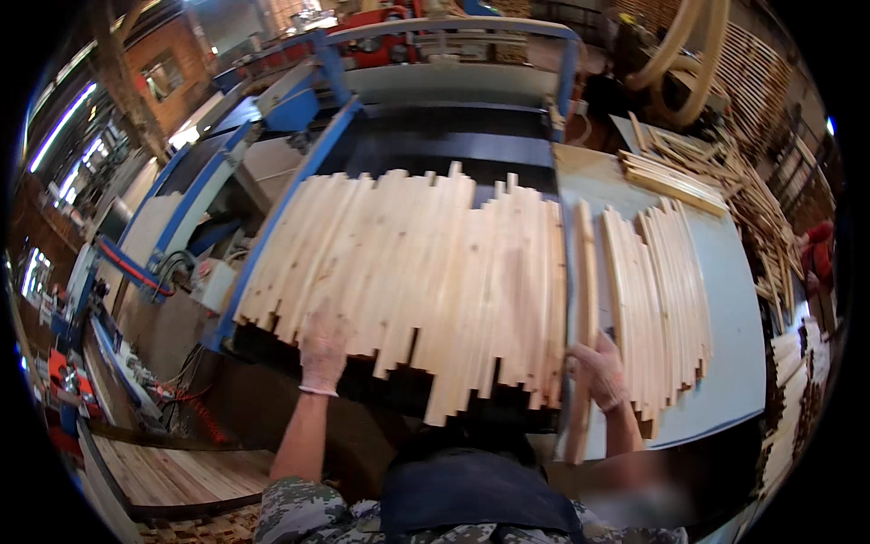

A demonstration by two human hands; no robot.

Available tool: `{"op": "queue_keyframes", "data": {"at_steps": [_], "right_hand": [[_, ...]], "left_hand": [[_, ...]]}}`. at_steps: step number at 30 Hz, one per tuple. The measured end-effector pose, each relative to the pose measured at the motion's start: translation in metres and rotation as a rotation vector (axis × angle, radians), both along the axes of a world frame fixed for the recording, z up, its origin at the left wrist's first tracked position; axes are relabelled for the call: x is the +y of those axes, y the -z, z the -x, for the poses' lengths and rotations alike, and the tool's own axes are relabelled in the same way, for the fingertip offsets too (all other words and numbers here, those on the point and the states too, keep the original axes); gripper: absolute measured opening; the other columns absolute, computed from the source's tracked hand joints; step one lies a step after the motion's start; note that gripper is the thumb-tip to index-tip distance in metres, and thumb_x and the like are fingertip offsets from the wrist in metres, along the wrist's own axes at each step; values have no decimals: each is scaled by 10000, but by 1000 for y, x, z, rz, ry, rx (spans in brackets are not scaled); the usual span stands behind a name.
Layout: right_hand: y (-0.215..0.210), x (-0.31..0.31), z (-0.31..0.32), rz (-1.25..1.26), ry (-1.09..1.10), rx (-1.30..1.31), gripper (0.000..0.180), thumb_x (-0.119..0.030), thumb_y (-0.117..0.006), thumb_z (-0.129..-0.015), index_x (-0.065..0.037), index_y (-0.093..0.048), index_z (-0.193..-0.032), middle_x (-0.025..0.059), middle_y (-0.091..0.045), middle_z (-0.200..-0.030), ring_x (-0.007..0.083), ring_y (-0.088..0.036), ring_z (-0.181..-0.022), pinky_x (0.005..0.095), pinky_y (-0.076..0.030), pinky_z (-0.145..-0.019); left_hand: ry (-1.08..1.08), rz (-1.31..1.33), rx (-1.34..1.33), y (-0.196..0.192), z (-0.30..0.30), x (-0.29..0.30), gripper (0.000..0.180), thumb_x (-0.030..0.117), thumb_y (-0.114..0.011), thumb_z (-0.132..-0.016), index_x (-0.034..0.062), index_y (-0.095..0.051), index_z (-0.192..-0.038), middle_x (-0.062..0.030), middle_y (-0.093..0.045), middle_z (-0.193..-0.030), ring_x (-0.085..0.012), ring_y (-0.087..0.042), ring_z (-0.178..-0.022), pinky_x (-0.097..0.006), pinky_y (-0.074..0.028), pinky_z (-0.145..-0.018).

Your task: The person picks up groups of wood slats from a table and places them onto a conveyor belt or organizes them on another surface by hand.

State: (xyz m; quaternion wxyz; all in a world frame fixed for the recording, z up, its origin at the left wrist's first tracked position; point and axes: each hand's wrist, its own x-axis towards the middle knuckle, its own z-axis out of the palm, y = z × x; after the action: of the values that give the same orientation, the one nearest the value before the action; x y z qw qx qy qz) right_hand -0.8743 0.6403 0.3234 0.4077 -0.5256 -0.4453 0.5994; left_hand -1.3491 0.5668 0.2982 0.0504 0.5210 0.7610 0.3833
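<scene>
The strip (pixel 586 272) runs along the tabletop's (pixel 732 308) left edge, the right hand (pixel 600 370) clasping it toward its near end, and should handle as light and stiff, best held by its sides, while the left hand (pixel 323 352) lies unclenched at the slats' (pixel 408 258) near ends.

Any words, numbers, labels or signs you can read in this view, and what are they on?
No text can be read anywhere in this view.
Wooden strips under the left hand: only grain and small dark knots show.
Blue frame: no readable lettering.
Red machinery at the back: any markings are too small and blurred to read.
</scene>
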Motion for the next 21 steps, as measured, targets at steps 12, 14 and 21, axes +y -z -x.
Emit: {"op": "queue_keyframes", "data": {"at_steps": [12,14,21], "right_hand": [[46,-96,64,-45,328,9,322,-159,-672,-929,19,-628,-1194,123,-737,-866,189,-679,-639,310,-547,-552],[33,-108,77,-27,368,46,328,-145,-677,-927,11,-626,-1211,101,-725,-866,181,-666,-635,307,-541,-544],[15,-107,125,47,414,112,300,-150,-717,-904,-13,-635,-1158,72,-692,-829,158,-657,-649,288,-533,-561]], "left_hand": [[-624,419,463,-34,339,-35,967,478,-718,-875,73,-301,-1648,-171,-331,-1703,-357,-306,-1569,-503,-235,-1280],[-566,495,534,-30,345,-26,939,503,-679,-890,77,-317,-1644,-169,-363,-1686,-324,-318,-1571,-477,-220,-1283],[-465,250,667,7,393,-52,805,325,-712,-852,-11,-462,-1540,-227,-494,-1585,-371,-468,-1459,-476,-352,-1215]]}}
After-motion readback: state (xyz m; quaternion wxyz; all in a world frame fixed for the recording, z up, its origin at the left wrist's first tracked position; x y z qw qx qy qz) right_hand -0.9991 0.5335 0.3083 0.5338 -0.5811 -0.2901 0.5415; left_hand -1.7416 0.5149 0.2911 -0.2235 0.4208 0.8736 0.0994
